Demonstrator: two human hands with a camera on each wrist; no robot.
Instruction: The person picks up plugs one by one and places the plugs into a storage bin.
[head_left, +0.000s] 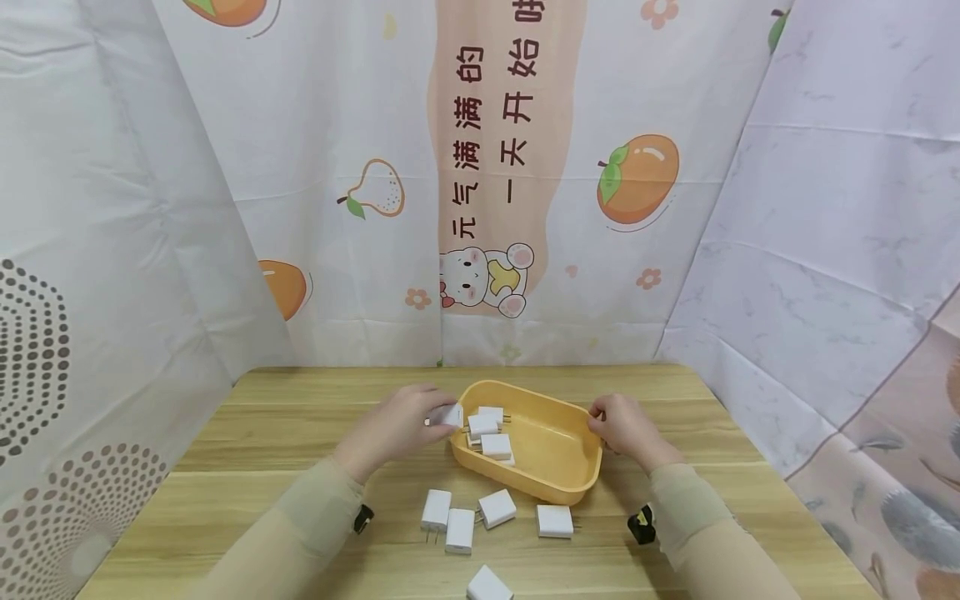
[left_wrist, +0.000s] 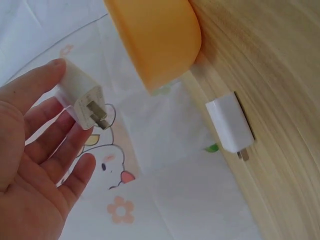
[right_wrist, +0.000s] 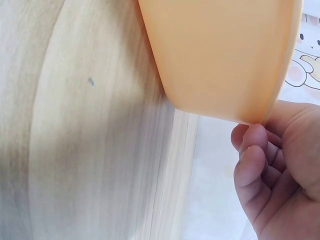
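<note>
In my left hand [head_left: 390, 429] I pinch a white plug charger [head_left: 447, 415] between thumb and fingers, beside the left end of a yellow plastic basin [head_left: 551, 450]. The left wrist view shows two flat metal prongs on this charger [left_wrist: 82, 92], which is held off the table. My right hand [head_left: 628, 427] grips the basin's rim at its right end; in the right wrist view, fingers and thumb pinch the rim of the basin [right_wrist: 220, 55]. Several white chargers [head_left: 495, 447] lie heaped in the basin's left part, some partly hidden under others.
Several more white chargers lie loose on the wooden table [head_left: 300, 425] in front of the basin, among them one at the left [head_left: 437, 508], one at the right [head_left: 555, 521] and one near the bottom edge [head_left: 489, 585]. A printed curtain [head_left: 315, 208] hangs behind the table.
</note>
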